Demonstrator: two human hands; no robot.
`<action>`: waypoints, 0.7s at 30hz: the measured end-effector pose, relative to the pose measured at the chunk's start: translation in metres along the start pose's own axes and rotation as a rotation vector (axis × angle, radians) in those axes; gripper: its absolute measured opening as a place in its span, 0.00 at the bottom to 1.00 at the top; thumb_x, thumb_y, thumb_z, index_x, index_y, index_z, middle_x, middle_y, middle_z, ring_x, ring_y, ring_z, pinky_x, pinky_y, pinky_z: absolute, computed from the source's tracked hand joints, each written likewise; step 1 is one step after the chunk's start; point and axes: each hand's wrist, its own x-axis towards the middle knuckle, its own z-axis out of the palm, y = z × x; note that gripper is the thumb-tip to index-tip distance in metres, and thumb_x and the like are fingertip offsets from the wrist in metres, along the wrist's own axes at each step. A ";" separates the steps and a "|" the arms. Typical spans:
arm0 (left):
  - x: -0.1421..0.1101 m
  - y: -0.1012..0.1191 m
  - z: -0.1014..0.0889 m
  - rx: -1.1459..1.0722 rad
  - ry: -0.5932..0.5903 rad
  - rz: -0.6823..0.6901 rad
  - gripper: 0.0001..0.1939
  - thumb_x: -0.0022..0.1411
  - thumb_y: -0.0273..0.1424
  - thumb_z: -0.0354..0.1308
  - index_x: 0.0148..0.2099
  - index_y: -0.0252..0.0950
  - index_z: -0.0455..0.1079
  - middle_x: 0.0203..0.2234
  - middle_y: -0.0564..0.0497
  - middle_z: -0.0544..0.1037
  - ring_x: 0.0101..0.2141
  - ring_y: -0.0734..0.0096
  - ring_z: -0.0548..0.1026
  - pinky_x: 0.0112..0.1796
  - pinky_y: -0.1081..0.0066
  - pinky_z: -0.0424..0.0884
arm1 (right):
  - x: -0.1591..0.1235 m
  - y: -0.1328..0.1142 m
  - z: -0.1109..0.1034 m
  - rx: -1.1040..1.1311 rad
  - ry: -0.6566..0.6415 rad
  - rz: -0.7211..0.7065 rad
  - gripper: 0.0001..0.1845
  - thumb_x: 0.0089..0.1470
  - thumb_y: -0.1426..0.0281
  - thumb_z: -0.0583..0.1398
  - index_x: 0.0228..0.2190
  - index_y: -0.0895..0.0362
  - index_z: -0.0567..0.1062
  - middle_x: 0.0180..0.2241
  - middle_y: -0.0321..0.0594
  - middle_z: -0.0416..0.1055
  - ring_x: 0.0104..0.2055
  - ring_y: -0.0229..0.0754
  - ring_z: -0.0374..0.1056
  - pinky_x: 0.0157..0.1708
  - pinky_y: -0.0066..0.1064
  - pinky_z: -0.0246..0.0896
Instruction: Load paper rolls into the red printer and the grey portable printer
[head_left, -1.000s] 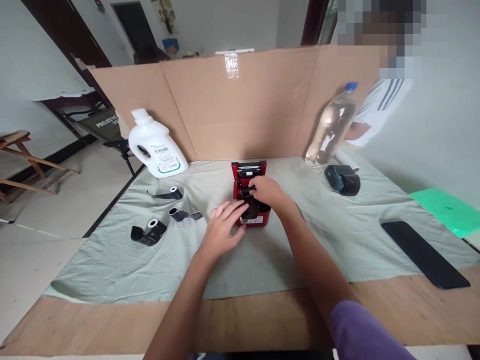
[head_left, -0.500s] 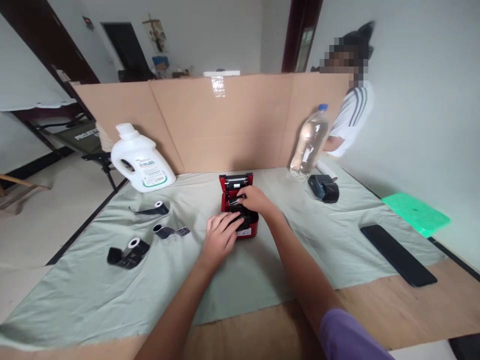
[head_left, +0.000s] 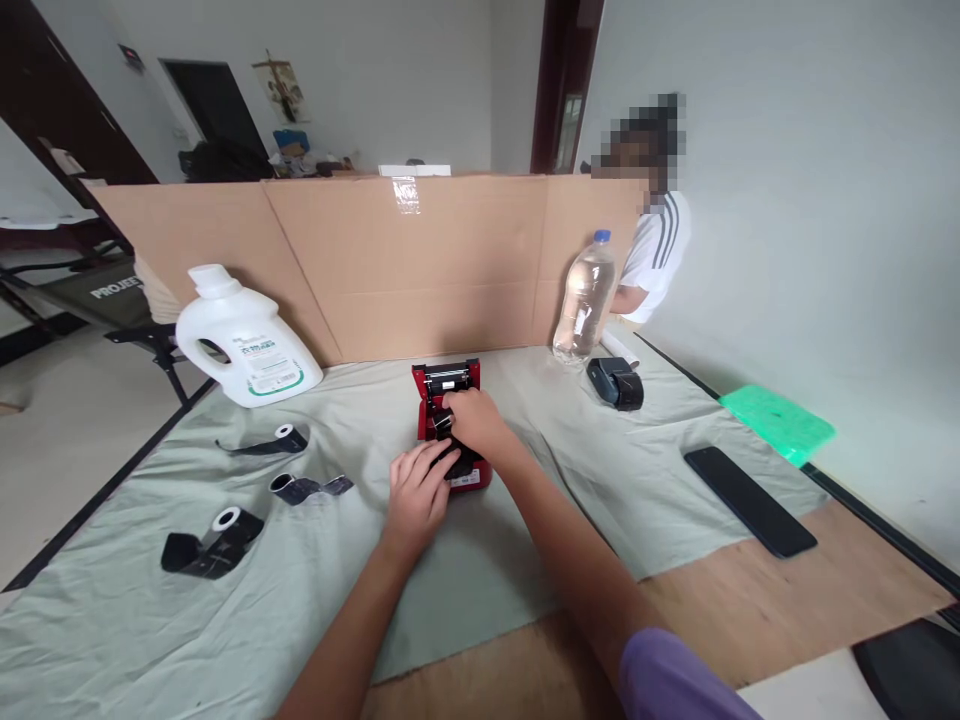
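A small red printer (head_left: 433,388) stands open in the middle of the pale green cloth (head_left: 525,520). My right hand (head_left: 474,420) lies over its open top, fingers closed round a black roll (head_left: 444,421) inside it. Against the printer's front left side rests my left hand (head_left: 417,490), fingers curled on the casing and the roll's edge. To the left lie three more black rolls with loose tails: one far (head_left: 277,440), one middle (head_left: 304,487), one near (head_left: 214,540).
A white detergent jug (head_left: 240,340) stands back left and a clear water bottle (head_left: 585,300) back right, before a cardboard screen (head_left: 420,260). A black device (head_left: 616,382), a black phone (head_left: 750,500) and a green sheet (head_left: 780,420) lie to the right. Another person (head_left: 652,250) sits behind the screen.
The camera has tilted up and turned right, so everything sits lower and further left. My left hand has closed in against the printer's front. My right hand stays on the roll.
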 end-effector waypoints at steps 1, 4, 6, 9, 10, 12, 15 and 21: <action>0.000 0.000 0.000 0.003 0.005 0.002 0.21 0.67 0.22 0.48 0.58 0.40 0.71 0.55 0.45 0.77 0.56 0.55 0.71 0.54 0.53 0.63 | 0.001 -0.001 0.000 0.001 -0.004 0.010 0.18 0.55 0.79 0.57 0.46 0.57 0.78 0.45 0.46 0.79 0.48 0.49 0.72 0.44 0.36 0.58; 0.000 0.000 0.001 0.008 0.011 0.005 0.21 0.68 0.22 0.48 0.59 0.39 0.71 0.55 0.44 0.77 0.56 0.56 0.71 0.54 0.54 0.63 | 0.002 -0.005 0.000 0.002 -0.033 0.055 0.18 0.55 0.79 0.57 0.46 0.58 0.78 0.44 0.47 0.79 0.49 0.50 0.71 0.46 0.36 0.58; 0.000 0.000 0.001 0.008 0.011 -0.001 0.21 0.68 0.22 0.48 0.59 0.39 0.71 0.54 0.44 0.77 0.56 0.56 0.71 0.54 0.54 0.64 | 0.002 -0.009 0.000 0.014 -0.052 0.105 0.17 0.55 0.78 0.58 0.45 0.58 0.78 0.44 0.48 0.79 0.51 0.52 0.69 0.49 0.38 0.56; 0.001 0.003 0.001 -0.010 0.025 -0.037 0.21 0.68 0.23 0.48 0.58 0.41 0.72 0.54 0.45 0.77 0.55 0.57 0.71 0.54 0.55 0.65 | 0.003 -0.011 0.001 0.061 -0.099 0.169 0.15 0.54 0.77 0.58 0.42 0.58 0.79 0.43 0.50 0.79 0.55 0.55 0.66 0.53 0.44 0.54; 0.001 0.004 0.001 -0.021 0.034 -0.054 0.20 0.68 0.23 0.48 0.57 0.42 0.73 0.53 0.46 0.77 0.55 0.57 0.72 0.54 0.55 0.65 | 0.003 -0.011 0.002 0.078 -0.115 0.177 0.14 0.54 0.77 0.58 0.42 0.58 0.79 0.43 0.50 0.79 0.55 0.55 0.65 0.54 0.45 0.54; 0.002 0.007 0.001 -0.045 0.051 -0.083 0.19 0.68 0.24 0.49 0.55 0.43 0.74 0.53 0.46 0.77 0.55 0.58 0.72 0.54 0.54 0.65 | 0.003 -0.008 0.002 0.102 -0.129 0.175 0.14 0.55 0.75 0.59 0.43 0.57 0.79 0.44 0.49 0.79 0.57 0.54 0.65 0.54 0.46 0.54; 0.004 0.012 -0.001 -0.073 0.057 -0.115 0.19 0.68 0.23 0.49 0.54 0.44 0.75 0.53 0.47 0.77 0.55 0.57 0.71 0.55 0.53 0.65 | 0.001 0.004 -0.009 0.202 -0.161 0.145 0.13 0.58 0.68 0.61 0.45 0.53 0.79 0.48 0.44 0.78 0.57 0.53 0.65 0.58 0.48 0.51; 0.003 0.017 -0.003 -0.049 0.080 -0.127 0.17 0.68 0.24 0.51 0.51 0.44 0.76 0.51 0.48 0.79 0.54 0.57 0.72 0.54 0.52 0.65 | -0.006 0.050 -0.045 0.689 -0.152 0.157 0.17 0.57 0.57 0.60 0.31 0.58 0.78 0.33 0.39 0.77 0.40 0.46 0.71 0.43 0.36 0.63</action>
